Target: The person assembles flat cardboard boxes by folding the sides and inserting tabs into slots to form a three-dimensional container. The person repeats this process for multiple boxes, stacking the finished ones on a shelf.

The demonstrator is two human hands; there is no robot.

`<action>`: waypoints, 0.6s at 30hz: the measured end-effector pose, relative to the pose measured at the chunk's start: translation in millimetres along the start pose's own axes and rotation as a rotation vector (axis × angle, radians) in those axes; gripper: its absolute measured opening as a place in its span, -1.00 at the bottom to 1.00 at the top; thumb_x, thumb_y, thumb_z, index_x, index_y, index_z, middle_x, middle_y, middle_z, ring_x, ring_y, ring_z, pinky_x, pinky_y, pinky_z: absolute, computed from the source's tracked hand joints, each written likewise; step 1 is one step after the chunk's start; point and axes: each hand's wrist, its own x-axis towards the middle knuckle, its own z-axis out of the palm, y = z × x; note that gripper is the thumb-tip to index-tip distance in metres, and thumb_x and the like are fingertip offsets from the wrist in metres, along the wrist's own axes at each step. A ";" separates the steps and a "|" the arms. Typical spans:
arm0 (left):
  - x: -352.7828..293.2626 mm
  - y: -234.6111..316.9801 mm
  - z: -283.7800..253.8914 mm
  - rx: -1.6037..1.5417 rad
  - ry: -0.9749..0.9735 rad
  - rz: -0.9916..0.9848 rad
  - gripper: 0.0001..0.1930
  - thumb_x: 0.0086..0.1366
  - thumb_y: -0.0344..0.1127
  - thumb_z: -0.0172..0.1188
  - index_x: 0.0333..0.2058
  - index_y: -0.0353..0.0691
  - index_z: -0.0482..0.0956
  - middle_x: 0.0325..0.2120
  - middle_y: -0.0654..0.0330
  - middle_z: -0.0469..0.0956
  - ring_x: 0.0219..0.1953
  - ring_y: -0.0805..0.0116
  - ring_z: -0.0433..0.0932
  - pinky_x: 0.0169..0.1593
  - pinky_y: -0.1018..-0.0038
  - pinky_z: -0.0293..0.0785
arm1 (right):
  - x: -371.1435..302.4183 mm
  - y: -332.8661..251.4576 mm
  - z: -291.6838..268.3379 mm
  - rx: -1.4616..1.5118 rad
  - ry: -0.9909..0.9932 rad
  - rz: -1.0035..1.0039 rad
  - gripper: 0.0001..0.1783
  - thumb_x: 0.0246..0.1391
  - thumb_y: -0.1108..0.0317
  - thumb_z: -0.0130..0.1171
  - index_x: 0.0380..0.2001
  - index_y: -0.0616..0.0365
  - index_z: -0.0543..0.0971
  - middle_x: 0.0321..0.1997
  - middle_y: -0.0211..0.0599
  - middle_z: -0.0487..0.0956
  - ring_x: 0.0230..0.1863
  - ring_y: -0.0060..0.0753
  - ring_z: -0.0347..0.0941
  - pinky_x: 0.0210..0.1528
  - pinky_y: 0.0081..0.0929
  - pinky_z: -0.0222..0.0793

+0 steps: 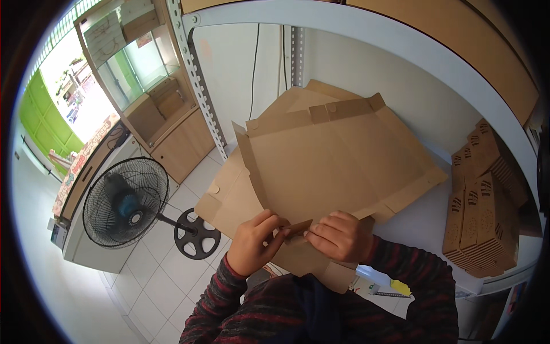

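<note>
Black fan [125, 203] far left, on tiled floor. Left hand [256, 242] pinches near-edge flap of partly creased cardboard blank [344, 155], which lies over other sheets on white shelf [409, 238]. Right hand [342, 236] clamped on same edge, just beside. Brown carton stacks [481, 218] far right.

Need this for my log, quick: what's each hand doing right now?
Left hand: closed, pinching a cardboard flap.
Right hand: closed, holding the same flap's right end.

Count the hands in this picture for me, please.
2. The left hand and the right hand both pinch the near edge of the top cardboard sheet, the left one nearer the black fan. No others show.
</note>
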 end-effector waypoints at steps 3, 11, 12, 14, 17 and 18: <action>-0.8 3.0 2.0 -0.015 -0.002 -0.049 -0.90 0.16 -0.52 0.21 -0.31 -0.30 0.54 -0.49 0.14 0.49 -0.59 0.29 0.52 -0.50 0.46 0.45 | 2.7 -1.0 3.0 -0.016 -0.022 -0.020 -0.89 -0.14 0.46 0.24 -0.44 0.17 0.59 -0.42 -0.36 0.56 -0.44 -0.45 0.48 -0.42 -0.51 0.37; 0.3 -0.3 3.0 -0.024 -0.069 0.000 -0.89 0.16 -0.51 0.18 -0.31 -0.28 0.56 -0.46 0.10 0.56 -0.46 0.09 0.57 -0.39 0.35 0.49 | -2.0 -6.0 11.8 -0.016 0.041 -0.074 -0.94 -0.11 0.46 0.21 -0.48 0.17 0.55 -0.43 -0.37 0.55 -0.39 -0.45 0.50 -0.38 -0.52 0.39; 0.2 -1.0 4.5 -0.022 -0.078 0.008 -0.90 0.16 -0.50 0.18 -0.31 -0.28 0.56 -0.46 0.10 0.57 -0.45 0.07 0.57 -0.37 0.33 0.50 | -2.6 -6.8 12.7 -0.021 0.057 -0.099 -0.95 -0.10 0.47 0.19 -0.49 0.17 0.53 -0.44 -0.37 0.53 -0.39 -0.45 0.50 -0.38 -0.53 0.40; -0.3 -1.7 5.7 -0.022 -0.093 -0.008 -0.90 0.17 -0.49 0.16 -0.31 -0.28 0.56 -0.45 0.09 0.57 -0.44 0.05 0.57 -0.37 0.32 0.50 | -5.8 -8.4 13.2 -0.006 0.032 -0.130 -0.95 -0.11 0.47 0.19 -0.50 0.16 0.52 -0.43 -0.35 0.54 -0.38 -0.45 0.50 -0.37 -0.54 0.41; -0.4 1.3 5.6 -0.037 -0.096 -0.027 -0.91 0.18 -0.48 0.15 -0.31 -0.28 0.56 -0.44 0.08 0.57 -0.43 0.05 0.57 -0.36 0.32 0.50 | -6.7 -8.2 12.1 -0.010 0.036 -0.143 -0.95 -0.13 0.46 0.18 -0.51 0.15 0.51 -0.40 -0.31 0.56 -0.37 -0.42 0.52 -0.37 -0.55 0.43; 0.1 2.7 4.9 -0.041 -0.091 -0.031 -0.91 0.18 -0.48 0.15 -0.31 -0.29 0.56 -0.44 0.08 0.57 -0.43 0.05 0.57 -0.36 0.32 0.50 | -5.5 -7.1 11.4 -0.017 0.047 -0.146 -0.94 -0.14 0.46 0.18 -0.52 0.15 0.51 -0.38 -0.29 0.57 -0.36 -0.41 0.52 -0.37 -0.55 0.44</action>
